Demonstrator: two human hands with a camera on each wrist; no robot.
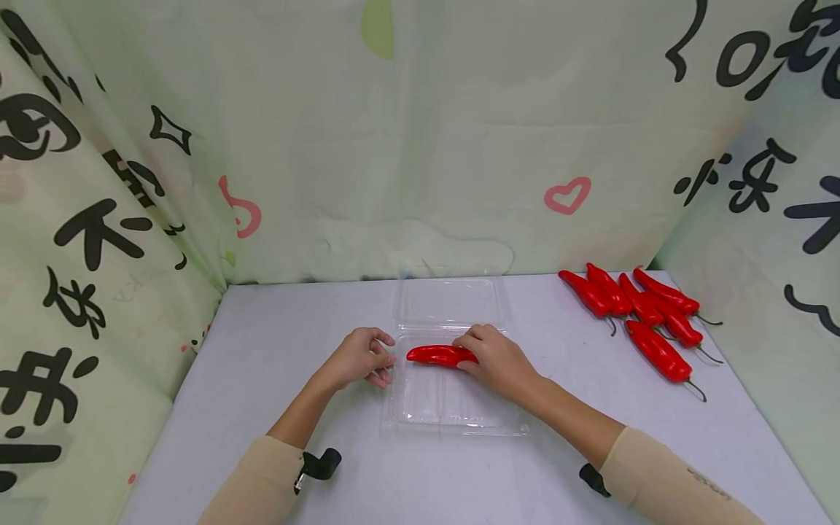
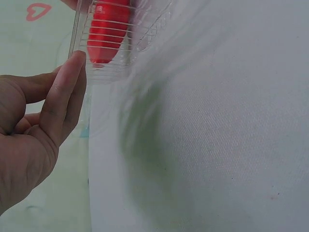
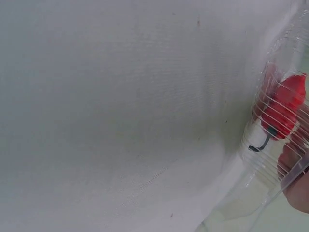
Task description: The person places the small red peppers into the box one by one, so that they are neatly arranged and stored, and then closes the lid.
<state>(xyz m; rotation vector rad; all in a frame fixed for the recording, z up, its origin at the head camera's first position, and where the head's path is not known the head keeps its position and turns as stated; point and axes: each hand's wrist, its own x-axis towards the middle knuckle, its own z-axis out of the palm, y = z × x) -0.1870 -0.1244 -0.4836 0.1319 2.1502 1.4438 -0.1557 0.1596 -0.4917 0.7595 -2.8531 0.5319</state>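
A red chili pepper (image 1: pixel 433 355) lies crosswise in the far part of a clear plastic box (image 1: pixel 453 397), whose lid (image 1: pixel 453 300) is folded back behind it. My right hand (image 1: pixel 495 361) pinches the stem end of the pepper between thumb and fingers. At the box's left edge my left hand (image 1: pixel 364 357) has its fingers loosely bent, with the tips touching the rim. Through the box's ribbed wall, the pepper (image 2: pixel 107 34) shows beside my left hand (image 2: pixel 43 116) in the left wrist view. In the right wrist view the pepper (image 3: pixel 285 106) and its dark stem show through the plastic, by my right hand (image 3: pixel 295 193).
Several red peppers (image 1: pixel 659 354) lie in a loose pile at the back right of the white table (image 1: pixel 275 313). Patterned cloth (image 1: pixel 459 146) hangs behind the table and on both sides.
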